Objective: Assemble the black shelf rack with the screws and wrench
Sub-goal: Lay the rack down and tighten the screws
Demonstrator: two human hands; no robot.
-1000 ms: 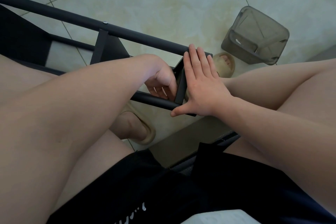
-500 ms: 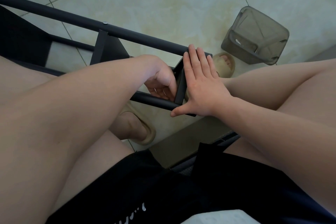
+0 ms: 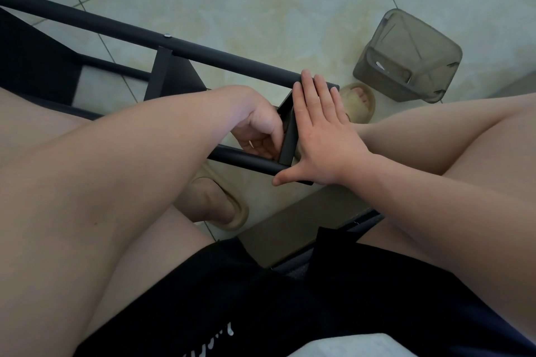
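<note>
The black shelf rack (image 3: pixel 232 59) lies on its side across the tiled floor between my knees. One silver screw head (image 3: pixel 167 35) shows on its upper tube. My right hand (image 3: pixel 324 139) presses flat, fingers straight, against the outer face of the end shelf panel (image 3: pixel 290 136), thumb spread along the lower tube. My left hand (image 3: pixel 261 127) reaches in from the left, with its fingers curled against the panel's inner face. A small metallic glint shows between those fingers. I cannot tell whether it is a screw or the wrench.
A grey translucent plastic container (image 3: pixel 406 58) lies tipped on the floor at the right. My feet in beige slippers (image 3: pixel 229 211) rest under the rack. Another black shelf panel (image 3: pixel 174 75) stands fixed further left along the tubes.
My left fingers have shifted slightly at the panel's inner face. My right hand and the rack stay where they were.
</note>
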